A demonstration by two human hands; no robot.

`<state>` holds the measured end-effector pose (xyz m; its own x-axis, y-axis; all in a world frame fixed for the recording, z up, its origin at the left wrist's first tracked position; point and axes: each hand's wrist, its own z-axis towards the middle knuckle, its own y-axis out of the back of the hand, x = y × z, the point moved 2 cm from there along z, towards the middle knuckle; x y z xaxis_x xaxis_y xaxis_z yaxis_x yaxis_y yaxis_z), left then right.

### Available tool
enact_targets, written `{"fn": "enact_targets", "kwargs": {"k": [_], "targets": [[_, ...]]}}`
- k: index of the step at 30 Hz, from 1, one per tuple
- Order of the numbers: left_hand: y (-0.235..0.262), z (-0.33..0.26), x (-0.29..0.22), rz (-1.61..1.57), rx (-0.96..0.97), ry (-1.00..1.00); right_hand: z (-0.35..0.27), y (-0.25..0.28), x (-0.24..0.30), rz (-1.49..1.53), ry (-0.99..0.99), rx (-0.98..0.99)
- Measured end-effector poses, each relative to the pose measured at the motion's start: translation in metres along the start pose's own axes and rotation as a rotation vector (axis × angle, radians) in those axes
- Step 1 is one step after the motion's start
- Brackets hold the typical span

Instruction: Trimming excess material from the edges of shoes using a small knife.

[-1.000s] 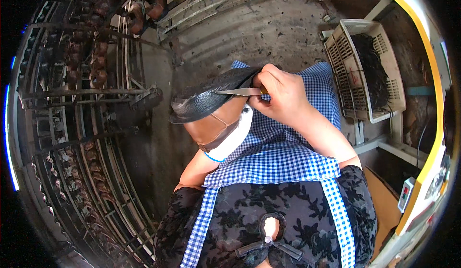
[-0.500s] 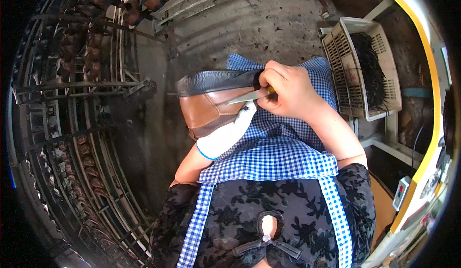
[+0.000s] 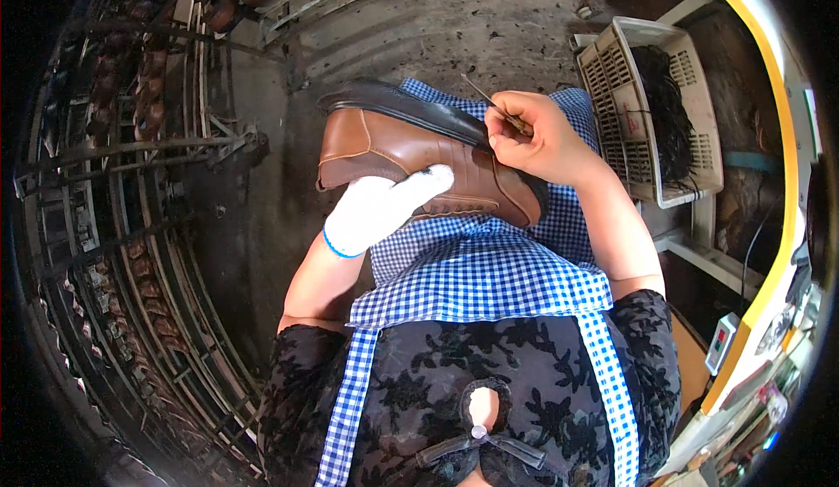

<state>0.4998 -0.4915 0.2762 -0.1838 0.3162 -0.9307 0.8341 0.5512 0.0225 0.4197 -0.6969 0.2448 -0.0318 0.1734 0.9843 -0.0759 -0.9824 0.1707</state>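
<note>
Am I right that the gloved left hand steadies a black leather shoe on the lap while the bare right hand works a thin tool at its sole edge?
Not quite: the head view shows the shoe has a brown leather upper; only its sole is black. The rest holds: the white-gloved left hand steadies it on the checked apron, and the bare right hand holds a thin tool at the sole edge.

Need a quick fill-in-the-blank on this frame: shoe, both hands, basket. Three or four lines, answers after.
1. The left hand, resting on the brown shoe, wears a ____ glove.
2. The right hand pinches a thin ____ tool near the shoe's sole.
3. The shoe lies over a lap covered by a blue-and-white ____ apron.
4. The slatted basket stands on the person's ____ side.

Missing words: white; pointed; checked; right
</note>
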Motion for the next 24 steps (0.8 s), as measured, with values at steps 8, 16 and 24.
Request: {"fn": "enact_targets", "kwargs": {"k": [8, 16, 24], "targets": [[0.002, 0.001, 0.000, 0.158, -0.009, -0.195, -0.009, -0.012, 0.016, -0.365, 0.267, -0.145], [0.003, -0.005, -0.007, -0.135, -0.128, 0.050, -0.011, 0.001, -0.011, 0.037, -0.044, -0.273], [0.016, -0.012, 0.000, -0.046, -0.235, -0.208, -0.047, 0.007, -0.022, -0.372, 0.135, -0.172]]}}
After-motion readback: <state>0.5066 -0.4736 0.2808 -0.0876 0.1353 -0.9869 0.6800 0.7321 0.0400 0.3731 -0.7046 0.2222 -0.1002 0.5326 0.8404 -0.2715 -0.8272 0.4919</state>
